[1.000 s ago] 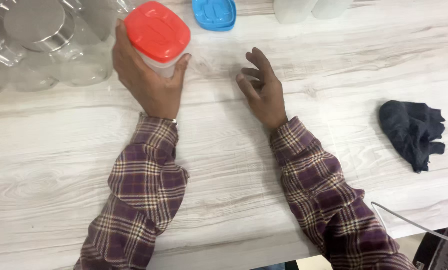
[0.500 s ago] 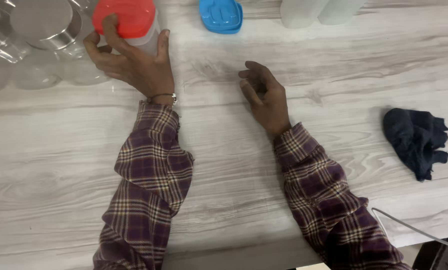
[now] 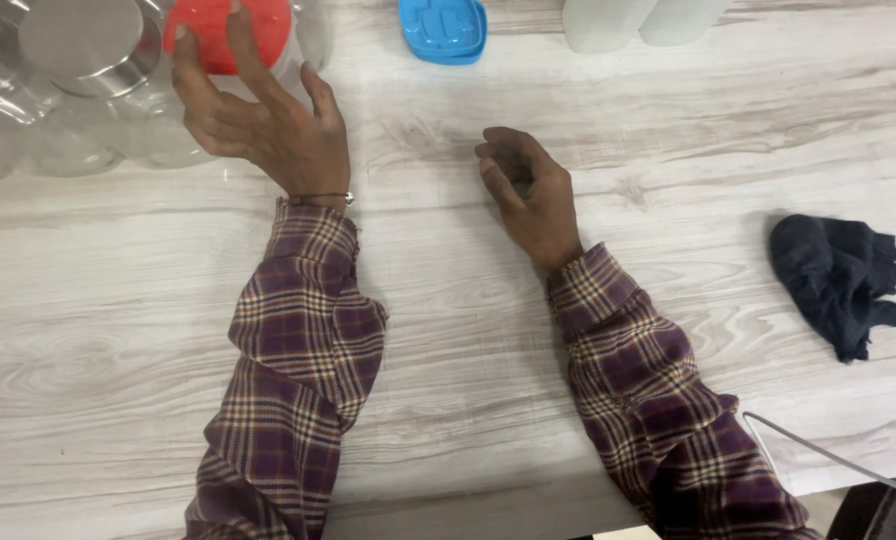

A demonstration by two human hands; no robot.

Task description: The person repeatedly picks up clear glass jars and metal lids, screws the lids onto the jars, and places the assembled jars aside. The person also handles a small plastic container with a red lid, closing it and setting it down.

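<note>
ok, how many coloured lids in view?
2. A red lid on the container under the left hand, far left; a blue lid loose on the table's far edge. More may lie out of frame.

A: Red lid (image 3: pixel 218 25), upper left?
B: Glossy plastic. Jars (image 3: pixel 78 90) beside it clear plastic, brushed metal caps.
A: Table (image 3: pixel 468 330)?
B: Matt pale woodgrain. Dark cloth (image 3: pixel 836 280), right edge, soft, crumpled.

The lid (image 3: pixel 218 30) is red. Right of it lies a blue lid (image 3: pixel 443 28). Sleeves (image 3: pixel 303 330) are purple checked.
</note>
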